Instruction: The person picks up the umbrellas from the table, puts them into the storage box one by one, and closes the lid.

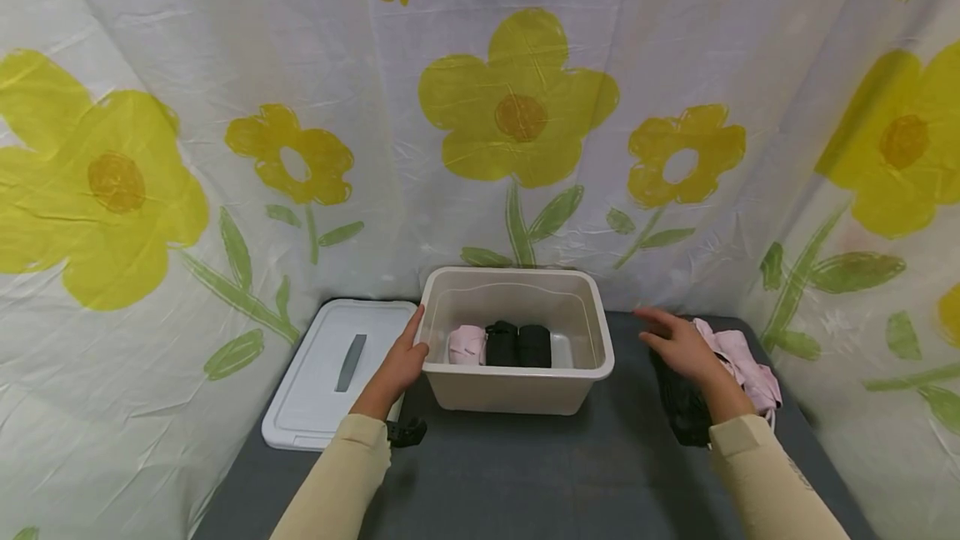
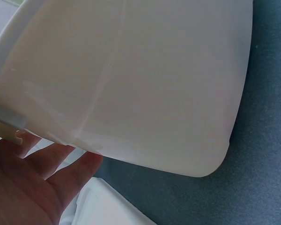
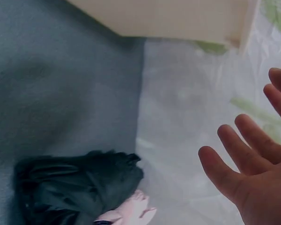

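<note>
A beige plastic bin (image 1: 510,390) stands at the middle of the table. Inside it lie a pink rolled cloth (image 1: 467,346) and two black rolled cloths (image 1: 534,346), side by side. My left hand (image 1: 400,363) rests against the bin's left side near the rim; the left wrist view shows its fingers (image 2: 79,173) extended along the bin wall (image 2: 150,93). My right hand (image 1: 684,348) hovers with spread fingers and holds nothing. It is nearest a pile of black cloth (image 1: 678,407) and pink cloth (image 1: 750,365) on the table's right.
A white lid (image 1: 315,382) with a grey handle (image 1: 350,363) lies left of the bin, partly behind the left arm. The dark grey table (image 1: 517,473) ends at a white curtain (image 1: 390,215) with yellow flowers, which hangs behind and on both sides.
</note>
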A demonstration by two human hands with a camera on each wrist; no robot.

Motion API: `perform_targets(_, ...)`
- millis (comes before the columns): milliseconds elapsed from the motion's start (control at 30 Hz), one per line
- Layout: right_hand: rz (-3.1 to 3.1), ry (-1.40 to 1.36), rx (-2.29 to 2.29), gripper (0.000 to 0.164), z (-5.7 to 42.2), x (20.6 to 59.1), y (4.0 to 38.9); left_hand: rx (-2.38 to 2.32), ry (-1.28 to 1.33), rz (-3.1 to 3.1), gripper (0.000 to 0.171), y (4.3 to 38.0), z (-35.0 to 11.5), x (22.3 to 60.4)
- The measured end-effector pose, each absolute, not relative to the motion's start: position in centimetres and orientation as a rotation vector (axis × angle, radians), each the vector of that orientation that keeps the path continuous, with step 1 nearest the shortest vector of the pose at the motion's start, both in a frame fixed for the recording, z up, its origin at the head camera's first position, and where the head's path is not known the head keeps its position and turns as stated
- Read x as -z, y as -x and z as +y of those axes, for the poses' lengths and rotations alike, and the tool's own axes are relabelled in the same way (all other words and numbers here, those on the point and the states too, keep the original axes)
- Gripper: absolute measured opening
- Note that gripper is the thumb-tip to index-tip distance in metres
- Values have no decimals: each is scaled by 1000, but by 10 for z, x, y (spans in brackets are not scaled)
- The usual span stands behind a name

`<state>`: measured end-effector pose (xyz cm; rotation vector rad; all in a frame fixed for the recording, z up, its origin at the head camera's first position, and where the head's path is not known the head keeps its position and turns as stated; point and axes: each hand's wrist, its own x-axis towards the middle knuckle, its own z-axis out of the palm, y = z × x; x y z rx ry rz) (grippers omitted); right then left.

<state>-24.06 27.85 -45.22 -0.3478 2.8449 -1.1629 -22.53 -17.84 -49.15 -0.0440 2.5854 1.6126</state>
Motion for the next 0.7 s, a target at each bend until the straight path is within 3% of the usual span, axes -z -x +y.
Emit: perform_targets(700, 2905, 169, 1046, 52, 302, 491, 236, -1621, 37, 2587, 72, 223, -178, 490)
